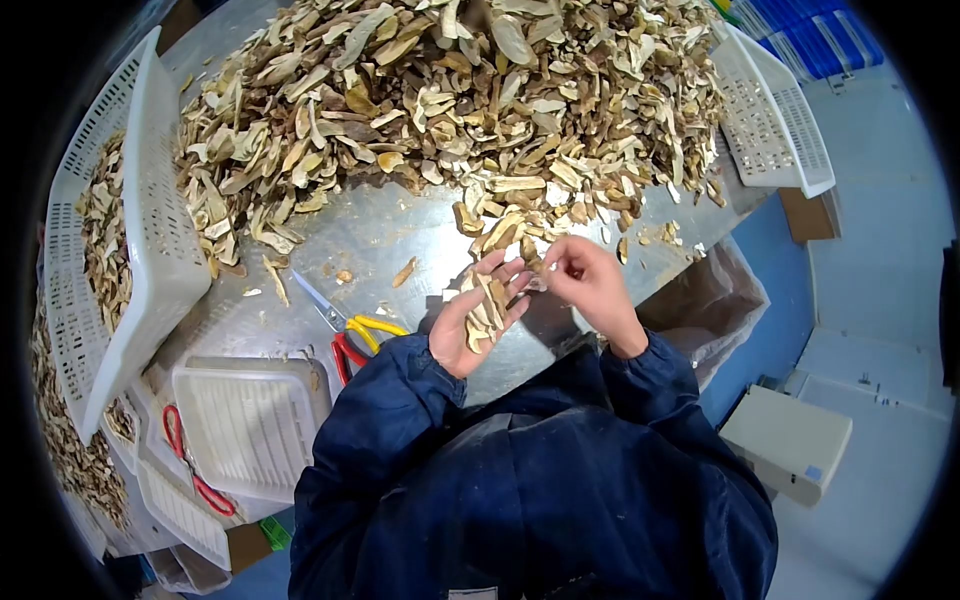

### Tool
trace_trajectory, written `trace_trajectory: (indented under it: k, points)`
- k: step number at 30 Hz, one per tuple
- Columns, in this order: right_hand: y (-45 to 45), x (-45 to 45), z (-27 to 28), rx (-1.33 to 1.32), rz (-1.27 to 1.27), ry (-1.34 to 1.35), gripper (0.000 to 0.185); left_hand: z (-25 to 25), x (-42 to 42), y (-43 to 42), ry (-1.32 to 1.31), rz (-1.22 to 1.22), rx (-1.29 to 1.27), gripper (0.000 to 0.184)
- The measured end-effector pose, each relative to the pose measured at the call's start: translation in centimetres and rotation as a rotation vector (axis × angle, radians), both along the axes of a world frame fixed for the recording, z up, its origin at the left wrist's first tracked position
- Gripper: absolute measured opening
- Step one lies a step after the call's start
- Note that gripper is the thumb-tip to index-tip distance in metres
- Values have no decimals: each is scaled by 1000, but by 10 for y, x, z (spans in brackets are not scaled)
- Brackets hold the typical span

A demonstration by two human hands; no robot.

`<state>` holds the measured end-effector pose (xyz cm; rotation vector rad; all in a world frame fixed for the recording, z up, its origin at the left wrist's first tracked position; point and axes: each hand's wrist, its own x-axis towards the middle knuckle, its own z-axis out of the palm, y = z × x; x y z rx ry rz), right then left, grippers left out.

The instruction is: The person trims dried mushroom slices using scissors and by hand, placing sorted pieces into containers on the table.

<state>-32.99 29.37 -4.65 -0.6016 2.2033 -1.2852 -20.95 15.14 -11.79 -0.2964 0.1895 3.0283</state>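
Observation:
My left hand (478, 312) is palm up over the metal table, holding several dried mushroom slices (488, 305) across its palm and fingers. Close to its fingertips, my right hand (588, 282) is closed in a pinch; what sits between thumb and finger is too small to make out. Just beyond both hands, loose slices (500, 232) trail off a large heap of dried mushroom slices (450, 100). Left of my left hand lie scissors with red and yellow handles (372, 328), blades pointing away.
A white perforated basket (165, 220) with slices stands on the left; another basket (765, 110) is at the right edge. Near me are a white plastic tray (250, 425) and red-handled scissors (190, 465). A lined bin (715, 300) stands below the table's right edge.

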Motion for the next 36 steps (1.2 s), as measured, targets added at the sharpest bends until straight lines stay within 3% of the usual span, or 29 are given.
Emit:
trace_trajectory:
  k: [1,2,6,9,13,16,20,23,24,28,31,35,36]
  points:
    - [1,3,4,-99,25,-130,12,1,-1,1,12,-13,-4,54]
    - [1,2,9,-58,73,-62,14,2,-1,2,3,-35,29,52]
    - [5,-28,-5,222,-72,545,17,-15,5,5,4,-66,33,41]
    - [9,-29,-19,343,-39,579,16,-25,5,4,78,-86,136,38]
    - [8,-26,-33,331,-31,609,14,-15,5,2,-38,-81,61,42]
    - [10,-23,-25,165,-55,381,12,-3,2,3,-92,-58,15,47]
    - [9,-12,3,-87,37,-203,11,0,0,3,-59,-25,3,52]
    - [6,-26,-12,-39,-65,51,11,1,0,3,-65,-37,-18,50]
    - [2,-26,-7,90,-63,154,14,-1,1,2,-74,-36,-19,49]
    - [-7,-17,-13,101,-17,331,20,-13,6,2,-86,-48,68,39]
    - [-18,-13,-21,310,-28,585,23,-21,5,2,34,-71,131,39]
    - [-23,-15,-34,523,-9,590,29,-22,5,1,22,-67,130,40]
    - [-23,-17,-30,434,-28,574,27,-18,4,1,-8,-60,113,41]
